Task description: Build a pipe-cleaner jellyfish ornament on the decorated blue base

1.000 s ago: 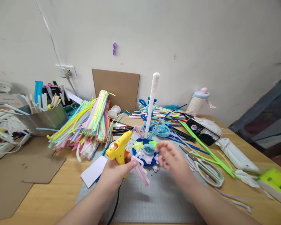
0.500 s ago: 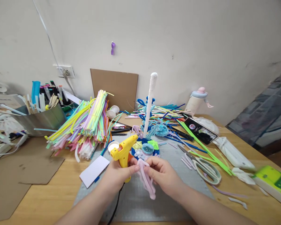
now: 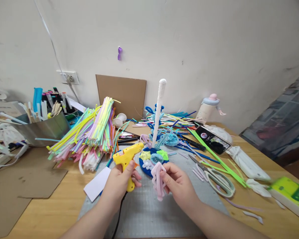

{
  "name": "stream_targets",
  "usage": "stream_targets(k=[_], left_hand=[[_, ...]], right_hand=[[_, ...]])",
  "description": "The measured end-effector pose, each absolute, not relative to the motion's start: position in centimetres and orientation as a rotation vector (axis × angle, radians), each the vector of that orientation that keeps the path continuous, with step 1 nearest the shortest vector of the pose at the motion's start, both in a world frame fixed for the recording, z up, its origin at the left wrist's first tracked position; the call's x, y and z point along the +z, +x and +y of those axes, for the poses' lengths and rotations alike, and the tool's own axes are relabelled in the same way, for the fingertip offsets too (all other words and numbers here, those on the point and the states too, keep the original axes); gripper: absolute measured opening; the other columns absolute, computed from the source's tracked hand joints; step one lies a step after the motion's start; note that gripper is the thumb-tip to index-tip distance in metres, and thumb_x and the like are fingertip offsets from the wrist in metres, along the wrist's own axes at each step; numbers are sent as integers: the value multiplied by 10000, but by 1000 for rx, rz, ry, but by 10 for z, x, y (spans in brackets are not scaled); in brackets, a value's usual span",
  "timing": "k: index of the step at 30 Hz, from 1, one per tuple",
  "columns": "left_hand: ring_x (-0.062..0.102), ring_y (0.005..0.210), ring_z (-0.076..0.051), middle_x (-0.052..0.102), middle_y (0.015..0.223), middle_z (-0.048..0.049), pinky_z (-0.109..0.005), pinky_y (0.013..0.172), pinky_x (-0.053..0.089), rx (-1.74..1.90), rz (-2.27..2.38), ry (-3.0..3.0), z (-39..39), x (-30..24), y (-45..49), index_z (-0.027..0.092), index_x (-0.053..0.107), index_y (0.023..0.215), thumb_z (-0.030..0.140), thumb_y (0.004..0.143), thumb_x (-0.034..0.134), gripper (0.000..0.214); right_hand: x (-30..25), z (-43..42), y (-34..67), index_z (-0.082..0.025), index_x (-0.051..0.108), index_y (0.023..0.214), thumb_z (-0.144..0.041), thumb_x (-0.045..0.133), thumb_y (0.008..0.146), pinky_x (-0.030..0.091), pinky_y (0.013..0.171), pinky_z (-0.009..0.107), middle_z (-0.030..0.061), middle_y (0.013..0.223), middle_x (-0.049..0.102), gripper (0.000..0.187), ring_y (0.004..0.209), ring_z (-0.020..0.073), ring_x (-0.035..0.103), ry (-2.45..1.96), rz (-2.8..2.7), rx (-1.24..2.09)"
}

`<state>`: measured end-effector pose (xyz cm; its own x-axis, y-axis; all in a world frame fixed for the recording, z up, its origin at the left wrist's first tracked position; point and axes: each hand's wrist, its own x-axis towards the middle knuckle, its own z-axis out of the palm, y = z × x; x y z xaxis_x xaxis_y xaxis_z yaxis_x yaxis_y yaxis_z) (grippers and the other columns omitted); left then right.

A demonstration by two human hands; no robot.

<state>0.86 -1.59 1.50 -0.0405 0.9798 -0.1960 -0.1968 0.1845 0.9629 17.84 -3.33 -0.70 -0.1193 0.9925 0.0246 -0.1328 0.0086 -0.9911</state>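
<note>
My left hand (image 3: 124,177) is wrapped round the handle of a yellow hot glue gun (image 3: 127,157), whose nozzle points up and to the right. Pinched in my right hand (image 3: 178,181) is a pale pink piece of bent pipe cleaner (image 3: 158,182), hanging downward. Just beyond the hands stands a pipe-cleaner craft: a dark blue round base (image 3: 144,168) bearing a white flower (image 3: 147,164), yellow and green shapes and a light blue oval (image 3: 156,158). A white wrapped stick (image 3: 159,111) rises upright behind these.
A grey cutting mat (image 3: 164,215) lies under the hands. Scissors (image 3: 219,181), a phone (image 3: 213,139) and green pipe cleaners (image 3: 219,156) are to the right. On the left are a pipe-cleaner bundle (image 3: 97,129), a white card (image 3: 97,183) and a metal container (image 3: 43,131).
My left hand has let go of the pink piece and moved left, its fingers now round the glue gun's handle. The pink piece, held by my right hand alone, has turned more upright.
</note>
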Motion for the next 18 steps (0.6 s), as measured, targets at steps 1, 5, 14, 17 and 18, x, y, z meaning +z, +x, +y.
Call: stream_targets(k=[1, 5, 14, 17, 18], left_hand=[[526, 364, -123, 562, 477, 36, -205, 389, 370, 1182, 1190, 872, -16, 15, 10, 183, 499, 819, 556, 697, 594, 403], [422, 369, -65, 471, 462, 87, -172, 392, 323, 1129, 1078, 931, -17, 13, 11, 183, 471, 851, 476, 617, 704, 441], [599, 645, -154, 642, 672, 12, -263, 627, 473, 1265, 1037, 921, -28, 20, 19, 174, 500, 886, 225, 496, 797, 493], [583, 598, -142, 624, 624, 24, -251, 589, 462, 1272, 1078, 930, -28, 21, 19, 166, 519, 837, 224, 495, 794, 443], [578, 589, -138, 620, 621, 27, -245, 579, 458, 1279, 1082, 926, -28, 20, 19, 167, 520, 833, 223, 497, 792, 436]], right_hand=[[-9, -34, 177, -161, 527, 732, -473, 587, 780, 324, 391, 169, -31, 560, 538, 321, 419, 56, 428, -1029, -1214, 1353], [-15, -35, 171, -166, 515, 729, -467, 579, 788, 303, 353, 164, -50, 534, 500, 313, 378, 48, 395, -1012, -1221, 1394], [-19, -40, 161, -169, 504, 673, -394, 591, 788, 298, 403, 180, -57, 526, 433, 267, 442, 64, 401, -1046, -1391, 1297], [-18, -40, 161, -166, 513, 680, -421, 623, 752, 298, 394, 184, -57, 521, 439, 287, 435, 69, 405, -998, -1364, 1366], [-18, -40, 161, -164, 519, 691, -442, 635, 735, 293, 385, 183, -57, 524, 444, 304, 425, 66, 396, -985, -1322, 1417]])
